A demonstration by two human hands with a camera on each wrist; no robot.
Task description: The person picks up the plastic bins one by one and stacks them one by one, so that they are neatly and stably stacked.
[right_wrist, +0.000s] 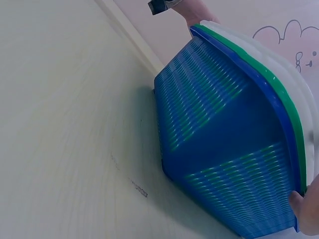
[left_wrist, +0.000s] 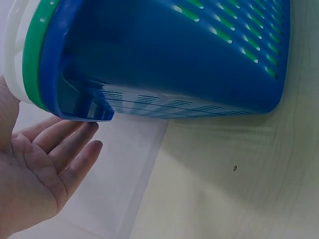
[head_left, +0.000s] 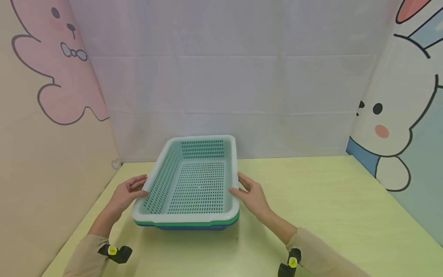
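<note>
Three perforated plastic baskets are nested in one stack on the table. The white basket (head_left: 185, 218) is on top, the green basket (head_left: 187, 224) under it, and the blue basket (head_left: 190, 228) outermost and lowest. At the left side, my left hand (head_left: 126, 194) holds the stacked rims, thumb over the white rim and fingers extended beneath the blue one, as the left wrist view shows. My right hand (head_left: 254, 196) grips the opposite rims, its thumb on the white edge and its fingers along the outer side. Nothing is visible inside the white basket.
The pale yellow-green table (head_left: 328, 207) extends to the right of the stack. Behind it hangs a white curtain (head_left: 225, 84). A wall with a pink cartoon (head_left: 65, 92) is at the left, and a rabbit print (head_left: 391, 127) covers the right side.
</note>
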